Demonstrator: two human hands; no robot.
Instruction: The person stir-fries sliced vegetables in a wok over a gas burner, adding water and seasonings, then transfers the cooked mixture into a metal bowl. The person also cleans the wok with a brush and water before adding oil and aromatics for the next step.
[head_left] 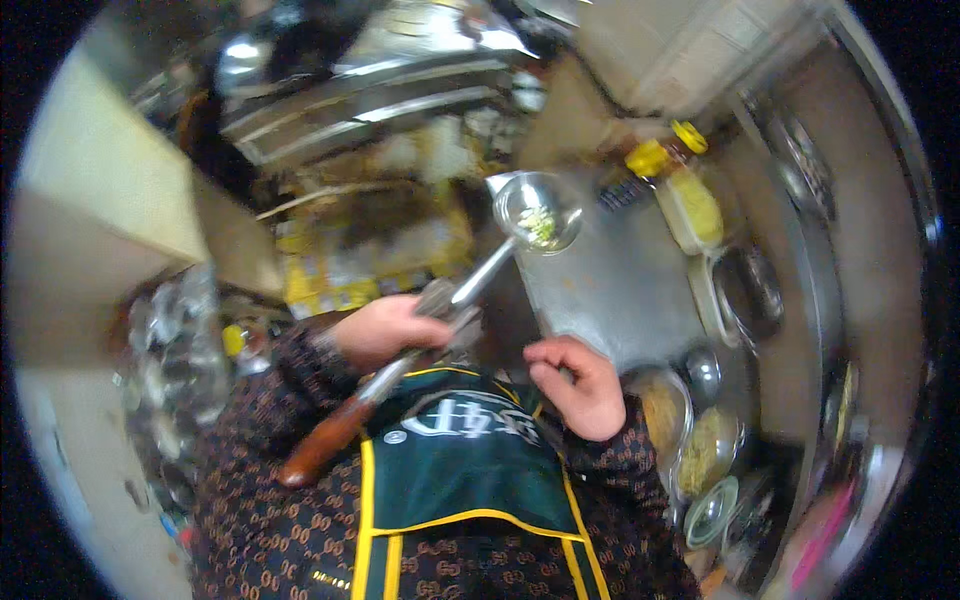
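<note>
My left hand (395, 328) is wrapped round the metal shaft of a long ladle (485, 275). Its brown wooden handle slants down to the left across my sleeve and apron. In the ladle's shiny round bowl lie chopped green and pale bits (538, 227), perhaps scallion. A grey metal piece shows by the fingers of that hand; its kind is too blurred to tell. My right hand (580, 388) hovers beside the steel counter's near edge with its fingers curled in. Whether anything is inside those fingers is hidden.
A steel counter (590, 300) lies ahead to the right. Along its right side stand a yellow-lidded bottle (650, 158), a tub of yellowish food (697, 208), a white-rimmed container (712, 300) and several bowls. Yellow cartons (320, 290) sit ahead, with bagged items (180, 340) at the left.
</note>
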